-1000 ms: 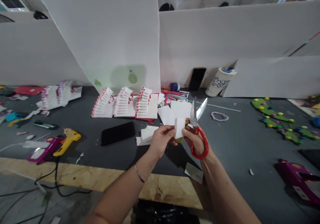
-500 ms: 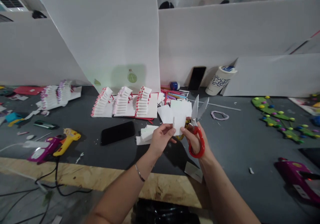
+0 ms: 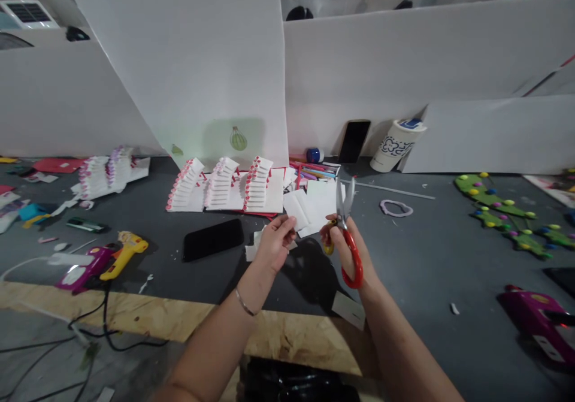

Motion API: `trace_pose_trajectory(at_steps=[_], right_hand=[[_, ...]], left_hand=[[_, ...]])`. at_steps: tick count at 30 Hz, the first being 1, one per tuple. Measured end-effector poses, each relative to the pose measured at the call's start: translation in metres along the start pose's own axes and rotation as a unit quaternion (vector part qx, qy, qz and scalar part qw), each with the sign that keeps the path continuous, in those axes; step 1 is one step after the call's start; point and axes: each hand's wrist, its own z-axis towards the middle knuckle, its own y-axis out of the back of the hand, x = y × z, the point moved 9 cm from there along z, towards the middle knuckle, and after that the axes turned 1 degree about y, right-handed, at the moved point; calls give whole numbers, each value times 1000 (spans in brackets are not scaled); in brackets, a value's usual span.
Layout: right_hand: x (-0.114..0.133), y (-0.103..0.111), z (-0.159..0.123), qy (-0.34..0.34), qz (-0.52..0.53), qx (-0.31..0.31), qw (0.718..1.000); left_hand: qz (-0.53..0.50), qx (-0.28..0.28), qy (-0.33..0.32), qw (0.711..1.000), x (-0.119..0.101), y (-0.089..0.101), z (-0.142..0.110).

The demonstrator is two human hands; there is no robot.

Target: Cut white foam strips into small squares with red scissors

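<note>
Right hand (image 3: 345,246) gripping red-handled scissors (image 3: 347,222) over dark tabletop (image 3: 417,246), fingers wrapped round handles, blades parted, pointing toward wall panels. Left hand (image 3: 277,240) by white paper pieces (image 3: 317,205), fingers curled near together; whether pinching paper, cannot tell. Black phone (image 3: 213,240) lying left of left hand.

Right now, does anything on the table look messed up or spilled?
No spill shows. A white scrap lies loose by the yellow glue gun, looking messy. The cup seems tilted, but the camera may bend that.

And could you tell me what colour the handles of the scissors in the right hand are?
The scissors' handles are red, showing best in the head view.
</note>
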Motion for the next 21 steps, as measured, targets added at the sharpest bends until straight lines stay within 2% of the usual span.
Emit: trace_pose_trajectory(at_steps=[6,9,16,19,21], right_hand=[[4,-25,-11,41,-143,119,982],[8,-35,-14,60,-197,148,967],[4,-34,-16,61,-218,143,963],[-1,-29,-13,41,-167,128,977],[1,-20,-9,31,-97,81,992]], left_hand=[[-60,-24,-56,996,-17,6,0],[-63,-42,-71,995,-21,9,-1],[-18,-45,-119,992,-28,11,-2],[63,-51,-169,982,-35,12,-7],[144,-46,-210,966,-42,9,-14]])
